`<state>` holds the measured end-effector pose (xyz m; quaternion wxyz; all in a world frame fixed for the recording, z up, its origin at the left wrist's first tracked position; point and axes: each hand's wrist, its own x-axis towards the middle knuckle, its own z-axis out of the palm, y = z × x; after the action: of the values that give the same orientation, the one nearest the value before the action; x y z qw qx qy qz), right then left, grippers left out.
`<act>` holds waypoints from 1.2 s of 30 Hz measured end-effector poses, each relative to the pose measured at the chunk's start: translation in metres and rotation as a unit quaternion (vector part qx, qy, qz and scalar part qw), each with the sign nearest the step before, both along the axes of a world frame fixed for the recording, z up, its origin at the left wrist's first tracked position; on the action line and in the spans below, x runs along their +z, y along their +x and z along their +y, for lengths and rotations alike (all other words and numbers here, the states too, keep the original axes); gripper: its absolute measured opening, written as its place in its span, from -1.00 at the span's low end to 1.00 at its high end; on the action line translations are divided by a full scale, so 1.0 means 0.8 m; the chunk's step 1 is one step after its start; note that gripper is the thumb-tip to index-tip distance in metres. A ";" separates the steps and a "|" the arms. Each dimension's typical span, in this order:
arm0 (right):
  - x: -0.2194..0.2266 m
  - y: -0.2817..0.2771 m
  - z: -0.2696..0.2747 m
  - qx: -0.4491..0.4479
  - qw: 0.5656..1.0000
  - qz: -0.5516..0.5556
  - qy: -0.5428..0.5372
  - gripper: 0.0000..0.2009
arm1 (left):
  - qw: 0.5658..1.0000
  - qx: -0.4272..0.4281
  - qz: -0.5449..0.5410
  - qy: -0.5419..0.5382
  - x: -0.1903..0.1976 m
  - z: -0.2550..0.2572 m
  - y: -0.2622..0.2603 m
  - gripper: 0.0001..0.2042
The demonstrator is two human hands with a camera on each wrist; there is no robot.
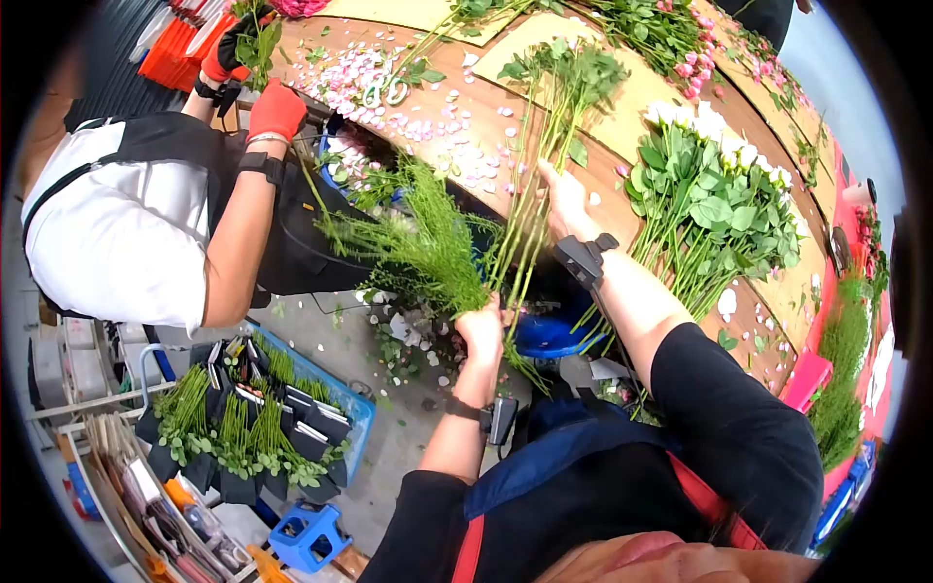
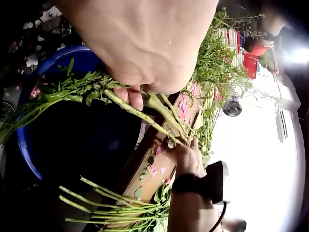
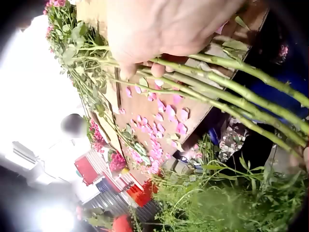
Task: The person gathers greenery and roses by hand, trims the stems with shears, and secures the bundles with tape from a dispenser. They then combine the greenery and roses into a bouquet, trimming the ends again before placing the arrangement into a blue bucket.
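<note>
My left hand (image 1: 481,332) grips a feathery green bunch (image 1: 428,243) together with the lower ends of several long stems. In the left wrist view, its curled fingers (image 2: 131,96) close round thick green stems (image 2: 145,116). My right hand (image 1: 569,204) holds the same long stems (image 1: 525,209) higher up, near their leafy tops (image 1: 573,78). Seen from the right wrist, the stems (image 3: 231,92) run between its thumb and fingers toward my left hand. Below both hands stands a blue bucket (image 1: 554,335).
White roses (image 1: 714,180) lie right on a wooden table (image 1: 486,146) strewn with pink petals. Scissors (image 1: 387,90) lie there. Another person in red gloves (image 1: 277,112) works at left. A blue crate (image 1: 360,418) of dark-wrapped bunches and a blue stool (image 1: 309,536) are on the floor.
</note>
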<state>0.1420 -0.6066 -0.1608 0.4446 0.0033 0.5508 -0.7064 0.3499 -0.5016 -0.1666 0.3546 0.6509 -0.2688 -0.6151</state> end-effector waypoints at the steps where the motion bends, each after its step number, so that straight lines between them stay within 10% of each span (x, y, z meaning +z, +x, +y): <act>1: 0.004 0.004 -0.003 -0.004 1.000 0.003 0.005 -0.82 | 1.000 0.012 0.029 -0.003 -0.006 0.004 0.001 -0.82; 6: -0.012 -0.013 0.012 -0.011 0.992 0.121 0.033 -0.87 | 0.993 0.034 0.101 0.047 0.015 -0.001 0.013 -0.76; 11: 0.088 -0.027 0.069 -0.098 0.988 0.096 -0.067 -0.79 | 0.997 0.037 0.070 0.025 0.035 -0.001 0.025 -0.71; 22: 0.252 -0.073 0.243 0.137 0.980 0.137 -0.051 -0.78 | 0.938 -0.146 0.314 -0.029 0.208 0.024 0.027 -0.79; 31: 0.227 -0.007 0.366 0.271 0.924 0.269 -0.026 -0.76 | 0.848 -0.247 0.451 -0.126 0.263 0.089 -0.102 -0.72; 36: 0.195 -0.012 0.443 0.263 0.925 0.275 -0.006 -0.74 | 0.874 -0.229 0.389 -0.181 0.247 0.146 -0.122 -0.85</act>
<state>0.1324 -0.2520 -0.0051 0.4456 -0.3389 0.6281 -0.5405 0.2522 -0.3848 0.0311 0.3912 0.2037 -0.3570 -0.8234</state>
